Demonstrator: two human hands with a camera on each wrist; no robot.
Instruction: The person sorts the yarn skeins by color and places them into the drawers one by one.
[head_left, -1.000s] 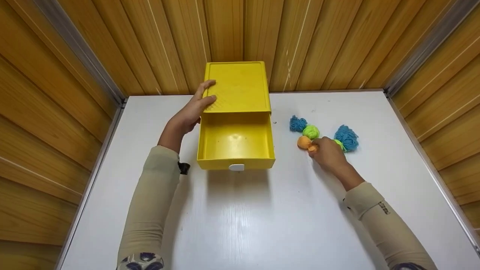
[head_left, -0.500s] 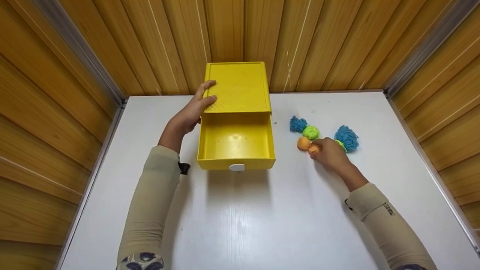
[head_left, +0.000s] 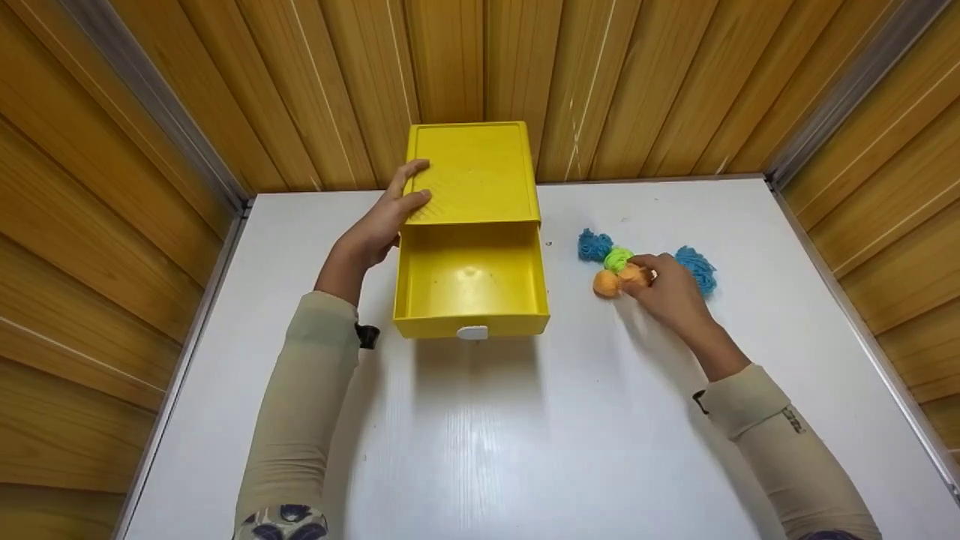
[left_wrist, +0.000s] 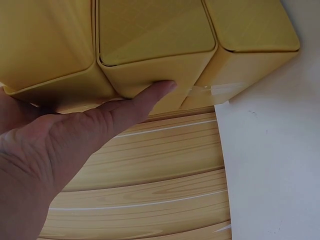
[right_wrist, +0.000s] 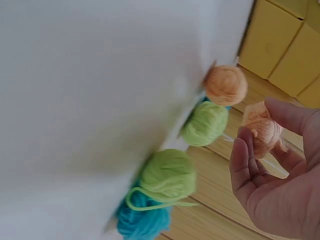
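My left hand [head_left: 377, 225] holds the left side of a yellow plastic drawer unit [head_left: 476, 169], thumb and a finger lying over its top edge. Its top drawer [head_left: 420, 328], with a white pull tab, is slid out and nothing lies inside. My right hand [head_left: 671, 296] pinches an orange ball of yarn [right_wrist: 262, 131] between thumb and fingers, raised off the table in the right wrist view. Close by on the table lie another orange yarn ball [head_left: 606, 284], a lime green one [head_left: 618, 259] and a small blue one [head_left: 595, 245]. A second green ball [right_wrist: 169, 175] sits beside a larger blue one [head_left: 696, 270].
The white table [head_left: 480, 442] carries everything. Wood-look panels [head_left: 480, 60] wall it in at the back and both sides, with metal strips at the corners. In the left wrist view, the unit's stacked tiers [left_wrist: 155, 30] stand near the back panels.
My right hand has lifted the orange yarn ball and shifted slightly back and right with it, covering the second green ball in the head view. The left hand keeps its place on the drawer unit.
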